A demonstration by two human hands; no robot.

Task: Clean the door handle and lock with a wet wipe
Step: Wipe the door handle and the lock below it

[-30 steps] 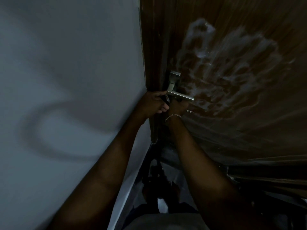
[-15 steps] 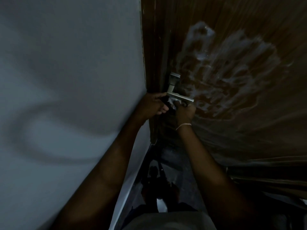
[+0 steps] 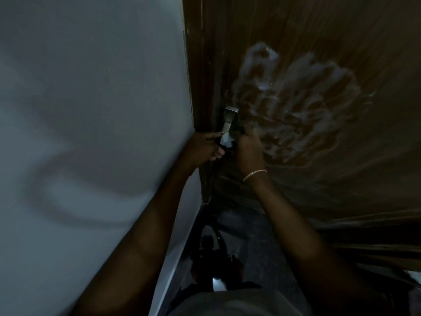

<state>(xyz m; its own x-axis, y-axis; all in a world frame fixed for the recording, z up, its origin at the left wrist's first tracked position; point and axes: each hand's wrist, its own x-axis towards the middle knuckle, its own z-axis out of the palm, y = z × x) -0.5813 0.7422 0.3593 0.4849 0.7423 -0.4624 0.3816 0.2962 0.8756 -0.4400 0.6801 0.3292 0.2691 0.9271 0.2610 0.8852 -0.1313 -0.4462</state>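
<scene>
Curling left hand [image 3: 202,147] at the edge of the door [image 3: 319,65], just beside wet wipe [image 3: 226,140]; hard telling whether gripping anything. Clamping right hand [image 3: 249,149] round wet wipe on door handle [image 3: 229,119], covering its lever. Working both hands close together, hemmed by wall [image 3: 91,110] just left, with the smeared door face spreading rightward beyond.

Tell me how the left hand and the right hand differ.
The right hand wears a bracelet at the wrist; the left hand wears none. The right hand lies against the door face by the handle; the left hand sits at the door's edge. Both have curled fingers, with the white wipe between them.
</scene>
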